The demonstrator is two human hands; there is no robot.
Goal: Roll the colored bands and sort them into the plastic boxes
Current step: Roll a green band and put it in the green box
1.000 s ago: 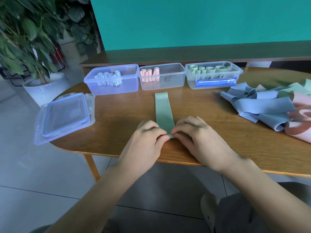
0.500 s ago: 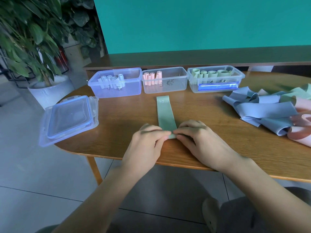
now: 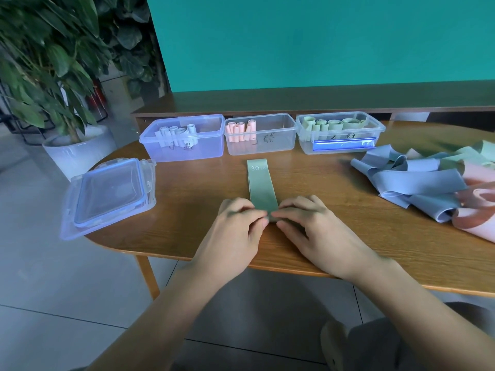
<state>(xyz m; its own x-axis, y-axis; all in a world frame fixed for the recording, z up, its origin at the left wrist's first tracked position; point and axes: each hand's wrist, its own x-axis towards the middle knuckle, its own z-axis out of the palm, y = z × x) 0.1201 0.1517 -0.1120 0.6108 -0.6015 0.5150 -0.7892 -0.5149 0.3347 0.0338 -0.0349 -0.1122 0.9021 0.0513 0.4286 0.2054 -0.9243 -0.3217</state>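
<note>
While our left hand (image 3: 235, 231) and right hand (image 3: 316, 231) pinched the green band (image 3: 261, 187), barely rolled, we judged rolling toward twelve o'clock came next.

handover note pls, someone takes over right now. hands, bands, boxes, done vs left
Left hand and right hand: both pinch the near end of the green band, roll just begun; the rest lies flat on the table.
Boxes at the far edge: blue box holds blue rolls, middle box pink rolls, right box green rolls.
Left: finish this roll, into the right box; then the loose pile.
</note>
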